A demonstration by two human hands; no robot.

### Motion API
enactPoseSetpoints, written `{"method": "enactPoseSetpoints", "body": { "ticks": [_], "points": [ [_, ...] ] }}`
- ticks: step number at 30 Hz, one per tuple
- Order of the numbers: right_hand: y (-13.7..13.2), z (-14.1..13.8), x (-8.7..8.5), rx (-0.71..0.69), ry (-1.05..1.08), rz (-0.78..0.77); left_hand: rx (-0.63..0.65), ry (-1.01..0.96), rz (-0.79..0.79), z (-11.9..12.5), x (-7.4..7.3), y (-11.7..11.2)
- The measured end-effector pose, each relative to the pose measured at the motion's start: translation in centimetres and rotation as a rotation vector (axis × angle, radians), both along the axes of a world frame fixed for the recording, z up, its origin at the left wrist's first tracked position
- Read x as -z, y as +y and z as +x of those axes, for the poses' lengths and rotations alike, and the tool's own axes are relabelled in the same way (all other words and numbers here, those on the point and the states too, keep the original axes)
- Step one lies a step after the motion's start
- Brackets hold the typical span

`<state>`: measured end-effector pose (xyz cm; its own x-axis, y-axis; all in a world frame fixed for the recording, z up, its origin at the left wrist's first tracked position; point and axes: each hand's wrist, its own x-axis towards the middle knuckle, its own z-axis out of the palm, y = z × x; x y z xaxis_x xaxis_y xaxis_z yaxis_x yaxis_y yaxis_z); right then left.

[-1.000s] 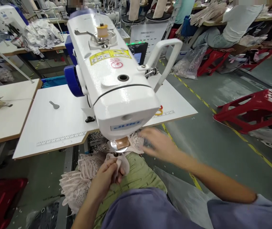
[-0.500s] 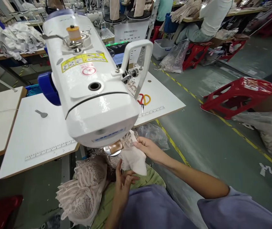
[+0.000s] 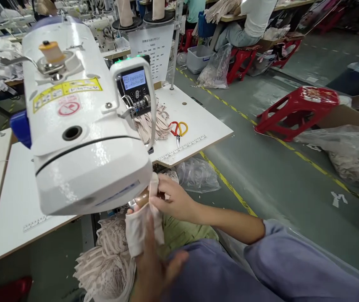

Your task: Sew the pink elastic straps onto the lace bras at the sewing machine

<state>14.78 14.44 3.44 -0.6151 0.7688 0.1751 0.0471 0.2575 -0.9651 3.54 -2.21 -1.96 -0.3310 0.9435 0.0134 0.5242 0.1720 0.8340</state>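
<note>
A white sewing machine (image 3: 78,121) fills the left of the view. Just under its head, my right hand (image 3: 173,201) pinches the top edge of a pale pink fabric piece (image 3: 138,228). My left hand (image 3: 154,264) is below, its fingers behind and against the same fabric, thumb sticking out to the right. A heap of pink lace pieces (image 3: 106,260) lies on my lap over a green cloth (image 3: 182,233). The needle area is hidden by the machine head.
The white table (image 3: 198,126) carries a stack of beige pieces (image 3: 149,123), red-and-yellow snips (image 3: 177,128) and the machine's control panel (image 3: 134,82). A clear plastic bag (image 3: 198,174) hangs by the table edge. A red stool (image 3: 295,109) lies tipped on the floor. Other people sit at the back.
The view has swung right. My right hand came in from the right and pinched the fabric near the machine head. My left hand shifted from gripping lace to backing the fabric piece.
</note>
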Motion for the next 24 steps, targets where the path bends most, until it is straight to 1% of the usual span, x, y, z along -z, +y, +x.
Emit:
{"method": "enactPoseSetpoints", "body": {
  "ticks": [1,2,3,5,6,7,8,9,10,13,14,16,18,22,24],
  "points": [
    [0.7,-0.5,0.4,0.063,-0.025,0.084,0.006,0.123,0.033,-0.4,-0.5,0.7],
    [1.2,-1.0,0.9,0.104,-0.034,0.101,0.007,0.234,0.066,-0.7,-1.0,1.5],
    [1.7,-1.4,1.4,0.113,-0.024,0.054,0.003,0.338,0.091,-1.0,-1.4,2.1],
    [2.3,-2.0,2.2,0.058,0.043,-0.148,-0.007,0.51,0.104,-1.3,-1.8,3.0],
    [2.6,-2.2,2.4,0.015,0.087,-0.254,-0.009,0.569,0.102,-1.4,-1.9,3.3],
    [2.9,-2.3,2.5,-0.022,0.126,-0.328,-0.004,0.61,0.098,-1.6,-2.0,3.4],
    [3.2,-2.4,2.6,-0.042,0.149,-0.352,0.011,0.638,0.091,-1.8,-2.1,3.4],
    [3.6,-2.6,2.5,-0.043,0.147,-0.319,0.033,0.657,0.079,-2.0,-2.3,3.4],
    [4.0,-2.7,2.4,-0.027,0.123,-0.24,0.055,0.674,0.062,-2.2,-2.5,3.4],
    [5.3,-3.2,2.1,0.028,0.024,0.057,0.103,0.726,-0.02,-2.8,-3.4,3.7],
    [5.7,-3.4,2.0,0.027,0.008,0.127,0.111,0.73,-0.047,-2.9,-3.7,3.8],
    [6.2,-3.9,1.9,0.008,0.017,0.215,0.109,0.715,-0.079,-3.1,-4.2,4.0],
    [6.5,-4.2,1.8,-0.008,0.033,0.246,0.094,0.671,-0.094,-3.2,-4.5,4.2],
    [6.6,-4.4,1.4,-0.016,-0.019,0.206,0.044,0.511,-0.114,-3.2,-4.8,4.4],
    [6.7,-4.3,1.2,-0.02,-0.037,0.197,0.04,0.486,-0.115,-3.3,-4.9,4.4]
  ]
}}
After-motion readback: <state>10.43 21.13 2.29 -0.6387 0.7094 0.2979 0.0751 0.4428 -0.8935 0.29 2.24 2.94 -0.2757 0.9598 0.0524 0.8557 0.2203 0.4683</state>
